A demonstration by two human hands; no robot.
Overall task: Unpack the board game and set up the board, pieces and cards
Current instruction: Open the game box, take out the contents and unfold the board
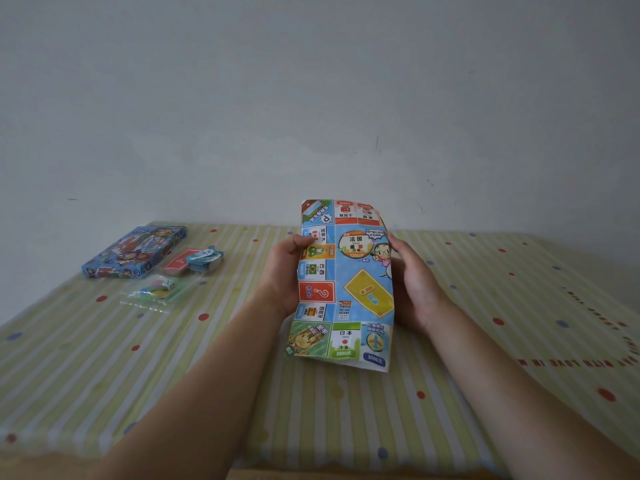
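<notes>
Grip: left hand (282,275) and right hand (414,282) pinch my folded board (346,282) upright.
Far-left corner: box (133,252), cards (194,261), dice bag (159,289).

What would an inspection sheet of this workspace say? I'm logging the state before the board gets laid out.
Surface: table under a yellow-green striped cloth with red and blue dots.
Job's things: folded colourful paper game board, held upright above the cloth; blue illustrated game box, far left; red card deck and stack of blue-edged cards beside it; clear plastic bag with a white die and small pieces.
Clutter: nothing seen.
Grippers: left hand and right hand grip the board's side edges.
Cables: nothing seen.
Surroundings: plain pale wall behind.
</notes>
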